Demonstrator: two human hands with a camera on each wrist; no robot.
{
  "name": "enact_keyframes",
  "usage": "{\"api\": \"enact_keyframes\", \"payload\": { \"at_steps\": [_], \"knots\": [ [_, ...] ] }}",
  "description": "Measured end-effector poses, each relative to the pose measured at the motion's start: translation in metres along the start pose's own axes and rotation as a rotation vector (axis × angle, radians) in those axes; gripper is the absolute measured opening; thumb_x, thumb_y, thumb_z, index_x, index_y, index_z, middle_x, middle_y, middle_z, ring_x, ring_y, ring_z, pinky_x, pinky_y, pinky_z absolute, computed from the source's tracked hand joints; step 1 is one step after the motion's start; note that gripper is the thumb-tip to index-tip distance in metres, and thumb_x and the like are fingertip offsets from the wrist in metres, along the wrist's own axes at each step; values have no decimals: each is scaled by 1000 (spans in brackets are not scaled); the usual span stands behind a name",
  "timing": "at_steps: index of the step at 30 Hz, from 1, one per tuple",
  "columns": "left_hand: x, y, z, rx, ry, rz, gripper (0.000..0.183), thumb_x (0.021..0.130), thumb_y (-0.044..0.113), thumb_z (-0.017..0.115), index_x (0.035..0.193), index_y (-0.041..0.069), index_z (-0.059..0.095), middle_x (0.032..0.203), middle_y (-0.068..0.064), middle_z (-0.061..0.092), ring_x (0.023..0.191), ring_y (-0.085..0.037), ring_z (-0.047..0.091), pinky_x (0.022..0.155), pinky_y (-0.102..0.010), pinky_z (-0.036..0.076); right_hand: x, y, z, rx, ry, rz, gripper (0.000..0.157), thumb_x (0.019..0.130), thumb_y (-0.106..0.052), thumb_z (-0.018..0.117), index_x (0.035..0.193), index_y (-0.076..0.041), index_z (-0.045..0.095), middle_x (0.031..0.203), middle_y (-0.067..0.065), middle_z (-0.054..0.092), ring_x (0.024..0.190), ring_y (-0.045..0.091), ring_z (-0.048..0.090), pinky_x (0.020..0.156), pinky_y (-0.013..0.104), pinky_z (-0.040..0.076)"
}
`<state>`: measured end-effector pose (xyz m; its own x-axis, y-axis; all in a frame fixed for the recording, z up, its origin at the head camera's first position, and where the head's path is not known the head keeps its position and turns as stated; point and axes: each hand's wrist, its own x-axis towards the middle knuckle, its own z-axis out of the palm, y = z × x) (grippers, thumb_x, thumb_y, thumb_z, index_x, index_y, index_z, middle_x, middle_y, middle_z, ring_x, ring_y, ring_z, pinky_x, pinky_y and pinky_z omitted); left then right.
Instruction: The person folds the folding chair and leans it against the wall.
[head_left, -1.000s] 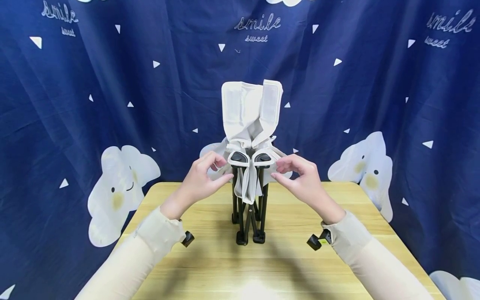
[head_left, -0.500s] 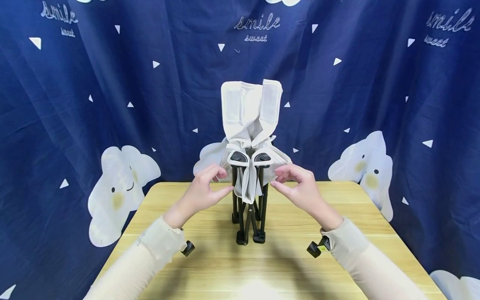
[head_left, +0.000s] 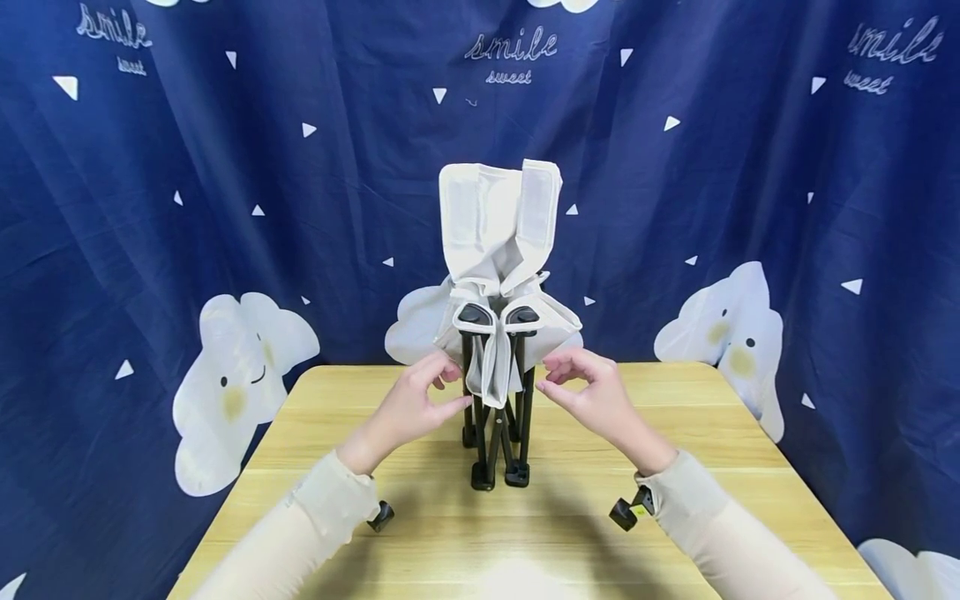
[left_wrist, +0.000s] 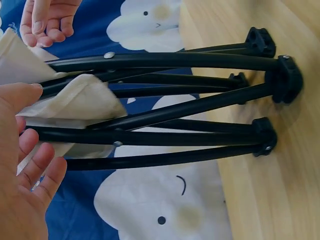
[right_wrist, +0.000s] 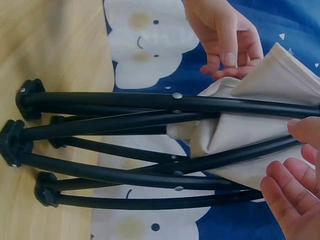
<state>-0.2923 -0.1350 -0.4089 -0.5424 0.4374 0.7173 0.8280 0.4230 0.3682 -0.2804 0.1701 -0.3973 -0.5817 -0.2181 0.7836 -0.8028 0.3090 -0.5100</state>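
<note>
A small folding camp chair (head_left: 497, 225) stands folded and upright on the table, with off-white fabric and black tubular legs. Its fabric back rises at the top, and folds of seat cloth hang between the legs (left_wrist: 200, 60). On the left side of the legs is my left hand (head_left: 412, 402), thumb and fingers loosely curved and spread apart. My right hand (head_left: 595, 400) mirrors it on the right. In the right wrist view, the right fingers (right_wrist: 280, 197) are near the tubes and gripping nothing. Whether the left thumb (left_wrist: 22, 95) touches a tube, I cannot tell.
The wooden table (head_left: 675, 517) carries the chair's black plastic feet (right_wrist: 30, 100). Behind it hangs a dark blue curtain (head_left: 360, 183) printed with clouds and triangles. A small black camera sits at each wrist, the right one (head_left: 624, 514) below the sleeve.
Both hands have moved down along the chair, from beside the seat corners to beside the upper legs. The chair stays in place.
</note>
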Motion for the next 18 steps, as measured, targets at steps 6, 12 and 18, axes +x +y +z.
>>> {"api": "enact_keyframes", "payload": {
  "at_steps": [6, 12, 18],
  "knots": [
    [-10, -3, 11, -26, -46, -32, 31, 82, 6, 91, 103, 0, 69, 98, -10, 70, 90, -24, 68, 76, -33, 62, -10, 3, 1, -22, -12, 64, 27, 80, 9, 89, 102, -2, 77, 88, 10, 78, 75, 7, 73, 72, 27, 64],
    [-18, -5, 18, -30, -65, -60, 31, 83, 8, 90, 105, 1, 69, 99, -11, 72, 90, -30, 69, 77, -32, 62, -19, 9, 6, -18, -31, 79, 25, 80, 10, 89, 99, -2, 76, 86, 12, 78, 74, 7, 72, 71, 30, 65],
    [-27, -6, 25, -34, -95, -93, 31, 83, 10, 91, 106, 3, 70, 98, -7, 71, 90, -31, 70, 78, -30, 62, -30, 17, 12, 9, -55, 88, 26, 79, 12, 88, 98, 0, 75, 86, 13, 76, 74, 5, 71, 69, 34, 66]
  ]
}}
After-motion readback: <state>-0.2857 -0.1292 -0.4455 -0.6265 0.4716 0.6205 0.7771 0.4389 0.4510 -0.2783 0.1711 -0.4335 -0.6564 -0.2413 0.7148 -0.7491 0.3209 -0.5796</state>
